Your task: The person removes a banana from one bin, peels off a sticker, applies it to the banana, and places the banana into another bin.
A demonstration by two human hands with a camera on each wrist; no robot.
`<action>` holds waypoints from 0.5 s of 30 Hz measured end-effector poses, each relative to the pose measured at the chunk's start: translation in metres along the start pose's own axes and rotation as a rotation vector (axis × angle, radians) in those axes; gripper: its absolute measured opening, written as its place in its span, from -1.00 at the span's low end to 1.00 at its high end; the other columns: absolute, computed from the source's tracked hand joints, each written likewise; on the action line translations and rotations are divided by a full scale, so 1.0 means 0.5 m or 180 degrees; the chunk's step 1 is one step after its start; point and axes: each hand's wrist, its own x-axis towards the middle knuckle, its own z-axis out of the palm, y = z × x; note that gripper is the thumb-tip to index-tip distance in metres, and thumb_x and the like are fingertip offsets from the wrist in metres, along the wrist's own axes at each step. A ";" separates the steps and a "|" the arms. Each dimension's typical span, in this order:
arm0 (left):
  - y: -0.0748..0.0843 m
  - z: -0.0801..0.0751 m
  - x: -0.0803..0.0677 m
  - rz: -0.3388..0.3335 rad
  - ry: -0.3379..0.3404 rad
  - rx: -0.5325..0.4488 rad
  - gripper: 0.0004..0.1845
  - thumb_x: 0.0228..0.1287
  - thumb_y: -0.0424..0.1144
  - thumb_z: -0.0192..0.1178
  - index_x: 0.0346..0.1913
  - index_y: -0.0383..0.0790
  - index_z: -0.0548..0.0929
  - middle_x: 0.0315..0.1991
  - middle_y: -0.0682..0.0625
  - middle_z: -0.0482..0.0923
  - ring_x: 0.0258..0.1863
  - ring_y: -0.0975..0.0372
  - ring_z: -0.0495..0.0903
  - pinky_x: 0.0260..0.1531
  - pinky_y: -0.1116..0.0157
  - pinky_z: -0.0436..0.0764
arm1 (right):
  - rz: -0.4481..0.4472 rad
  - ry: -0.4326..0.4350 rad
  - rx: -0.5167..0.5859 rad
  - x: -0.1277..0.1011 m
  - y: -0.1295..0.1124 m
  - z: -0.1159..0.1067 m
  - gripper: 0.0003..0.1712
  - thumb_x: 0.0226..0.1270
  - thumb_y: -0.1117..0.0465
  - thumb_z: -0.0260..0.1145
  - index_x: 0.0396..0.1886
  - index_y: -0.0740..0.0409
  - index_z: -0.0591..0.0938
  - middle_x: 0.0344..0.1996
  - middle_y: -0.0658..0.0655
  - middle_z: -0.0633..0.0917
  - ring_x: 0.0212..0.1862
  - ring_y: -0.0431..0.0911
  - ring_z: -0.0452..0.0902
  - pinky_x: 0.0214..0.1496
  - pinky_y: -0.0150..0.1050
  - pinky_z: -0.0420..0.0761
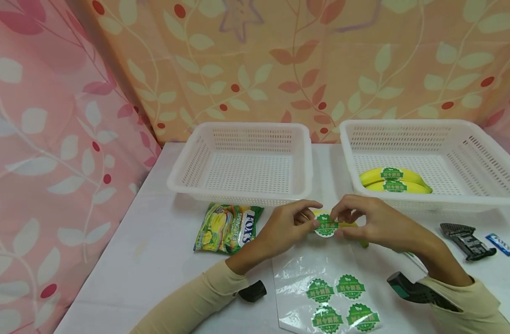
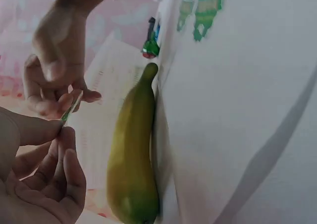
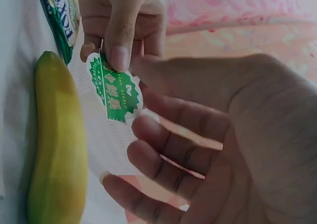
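A round green-and-white sticker (image 1: 326, 225) is held up between both hands, over the table in front of the baskets. My left hand (image 1: 290, 225) pinches its left side, the thumb lying flat on the printed face in the right wrist view. At the opposite edge, my right hand (image 1: 363, 218) grips the sticker (image 3: 116, 87) with thumb and fingertips. Seen from the left wrist, the sticker (image 2: 72, 107) is nearly edge-on. Below the hands lies a yellow banana (image 2: 132, 159) with green ends, also whole in the right wrist view; in the head view the right hand covers much of it.
A clear sheet (image 1: 292, 278) with several green stickers lies in front. Behind stand a white basket (image 1: 238, 190) and another basket (image 1: 468, 199) holding two stickered bananas (image 1: 398, 186). A FOX'S candy bag (image 1: 227, 228) is at left; a black wrapper (image 1: 468, 242) and small blue packet (image 1: 500, 244) at right.
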 end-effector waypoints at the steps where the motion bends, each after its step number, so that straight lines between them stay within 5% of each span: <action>1: -0.001 0.001 0.001 0.0061 0.0026 0.0054 -0.61 0.46 -0.36 0.36 0.29 -0.25 0.67 -0.20 -0.06 0.75 -0.32 0.47 0.65 -0.24 0.47 0.64 | 0.0012 0.0029 -0.0025 0.001 0.002 0.001 -0.73 0.32 0.04 0.58 -0.03 -0.11 0.74 -0.26 -0.17 0.69 -0.14 -0.18 0.62 -0.03 -0.18 0.66; 7: -0.007 0.007 -0.001 0.0349 0.0061 0.0403 -0.60 0.44 -0.36 0.38 0.29 -0.27 0.66 -0.11 -0.08 0.74 -0.17 0.37 0.67 -0.10 0.44 0.66 | 0.0137 0.0055 -0.0003 0.013 0.019 0.016 -0.89 0.47 0.07 0.46 -0.12 -0.05 0.73 -0.21 -0.11 0.68 -0.13 -0.18 0.62 -0.11 -0.24 0.66; 15: -0.015 0.007 0.000 0.0328 -0.0054 0.1248 -0.46 0.46 -0.18 0.40 0.41 -0.22 0.58 0.33 -0.03 0.64 0.35 0.15 0.55 0.27 0.28 0.53 | 0.0264 0.0162 0.0001 0.029 0.032 0.039 -0.86 0.52 0.10 0.41 -0.11 0.06 0.72 0.05 0.13 0.70 0.14 0.13 0.64 0.12 0.24 0.69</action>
